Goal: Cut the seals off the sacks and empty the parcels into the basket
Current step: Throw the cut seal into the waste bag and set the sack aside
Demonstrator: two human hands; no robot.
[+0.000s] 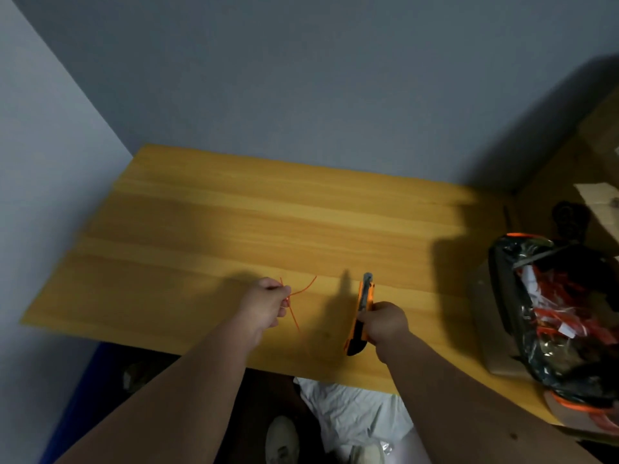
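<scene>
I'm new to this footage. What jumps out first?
Two bare hands over a yellow wooden table: the left hand pinches thin orange plastic seals, the right hand grips an orange utility knife. At far right sits a bin lined with shiny dark plastic.

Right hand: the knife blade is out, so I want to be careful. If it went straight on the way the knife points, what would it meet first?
The right hand aims the utility knife away over bare table; the way looks free up to the wall, though depth is unclear.
</scene>
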